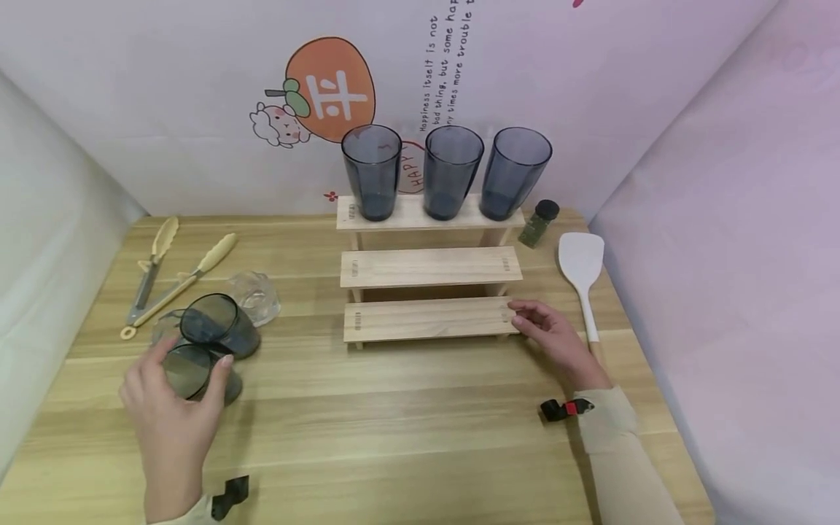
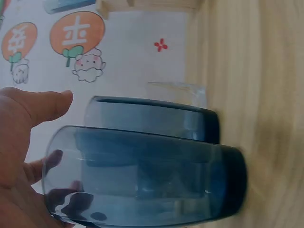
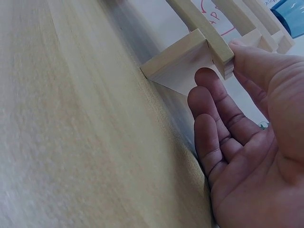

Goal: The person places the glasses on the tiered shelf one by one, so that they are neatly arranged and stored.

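My left hand [image 1: 173, 408] reaches round the rim of the nearer smoked-glass tumbler [image 2: 152, 175], fingers on its far left side. In the left wrist view the thumb stands apart from the glass, and the fingers show through its wall. A second dark tumbler [image 1: 226, 328] stands right behind it. At the right end of the lowest tier of a three-step wooden rack [image 1: 429, 321], my right hand [image 1: 554, 339] pinches the board's corner between thumb and index finger. Its other fingers curl loosely below the board, as the right wrist view [image 3: 251, 128] shows.
Three tall dark tumblers [image 1: 453, 175] line the rack's top tier. Tongs [image 1: 170, 284] and a clear glass piece [image 1: 256, 297] lie at the left. On the right are a black-capped herb jar [image 1: 538, 224] and a white spatula [image 1: 582, 266]. A printed cloth [image 1: 216, 73] hangs behind.
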`<action>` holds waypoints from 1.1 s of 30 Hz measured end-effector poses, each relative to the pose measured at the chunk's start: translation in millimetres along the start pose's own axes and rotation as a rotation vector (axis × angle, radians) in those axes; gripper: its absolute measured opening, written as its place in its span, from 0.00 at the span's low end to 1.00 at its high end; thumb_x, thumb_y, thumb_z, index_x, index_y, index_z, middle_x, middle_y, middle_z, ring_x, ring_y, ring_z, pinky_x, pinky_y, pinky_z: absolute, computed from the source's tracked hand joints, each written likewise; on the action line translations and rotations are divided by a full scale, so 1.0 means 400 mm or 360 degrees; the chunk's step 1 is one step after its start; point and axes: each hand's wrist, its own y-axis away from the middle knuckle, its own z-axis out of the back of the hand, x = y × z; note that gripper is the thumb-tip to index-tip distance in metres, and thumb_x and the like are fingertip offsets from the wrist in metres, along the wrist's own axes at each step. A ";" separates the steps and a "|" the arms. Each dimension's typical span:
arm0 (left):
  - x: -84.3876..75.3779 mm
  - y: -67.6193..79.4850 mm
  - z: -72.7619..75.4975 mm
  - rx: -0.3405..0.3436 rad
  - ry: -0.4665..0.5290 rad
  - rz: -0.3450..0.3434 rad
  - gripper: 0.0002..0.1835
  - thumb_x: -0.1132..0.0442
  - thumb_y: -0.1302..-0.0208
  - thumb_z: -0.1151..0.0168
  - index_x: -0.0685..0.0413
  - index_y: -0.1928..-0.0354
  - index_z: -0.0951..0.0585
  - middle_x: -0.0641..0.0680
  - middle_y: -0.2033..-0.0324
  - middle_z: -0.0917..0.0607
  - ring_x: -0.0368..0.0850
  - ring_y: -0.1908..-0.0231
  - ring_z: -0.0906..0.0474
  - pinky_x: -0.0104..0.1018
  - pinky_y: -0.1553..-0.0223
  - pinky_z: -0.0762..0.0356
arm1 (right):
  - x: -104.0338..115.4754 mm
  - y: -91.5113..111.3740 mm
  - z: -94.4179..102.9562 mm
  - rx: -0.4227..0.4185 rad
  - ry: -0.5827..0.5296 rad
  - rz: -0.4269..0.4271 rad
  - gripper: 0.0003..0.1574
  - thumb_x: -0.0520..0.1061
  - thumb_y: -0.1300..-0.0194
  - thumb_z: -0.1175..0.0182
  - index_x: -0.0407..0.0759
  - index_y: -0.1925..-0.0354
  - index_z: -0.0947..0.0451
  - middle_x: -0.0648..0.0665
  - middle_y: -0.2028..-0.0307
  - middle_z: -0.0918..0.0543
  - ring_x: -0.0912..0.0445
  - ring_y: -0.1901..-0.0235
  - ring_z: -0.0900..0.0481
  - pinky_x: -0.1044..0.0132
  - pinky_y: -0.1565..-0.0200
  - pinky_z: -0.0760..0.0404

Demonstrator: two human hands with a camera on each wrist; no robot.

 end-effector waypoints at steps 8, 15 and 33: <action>0.015 0.013 -0.001 0.0093 0.0078 0.0068 0.39 0.69 0.53 0.20 0.67 0.37 0.27 0.75 0.47 0.27 0.70 0.47 0.34 0.57 0.49 0.42 | 0.008 0.001 -0.003 -0.0006 0.0010 -0.0001 0.25 0.46 0.25 0.40 0.37 0.35 0.26 0.37 0.51 0.22 0.54 0.54 0.22 0.66 0.53 0.21; -0.006 0.024 -0.021 0.0197 0.0191 -0.0002 0.40 0.67 0.52 0.21 0.66 0.35 0.28 0.74 0.41 0.33 0.63 0.40 0.37 0.43 0.43 0.39 | 0.000 0.000 -0.002 -0.0016 -0.0033 -0.0035 0.25 0.48 0.25 0.39 0.38 0.36 0.25 0.39 0.50 0.22 0.53 0.53 0.22 0.67 0.52 0.21; -0.071 -0.005 -0.128 0.0615 0.0500 -0.0168 0.37 0.68 0.52 0.17 0.54 0.38 0.21 0.57 0.40 0.24 0.59 0.35 0.36 0.51 0.37 0.40 | 0.001 0.000 -0.003 -0.0013 -0.0087 0.0018 0.24 0.44 0.25 0.39 0.35 0.36 0.25 0.40 0.51 0.21 0.54 0.53 0.22 0.66 0.52 0.21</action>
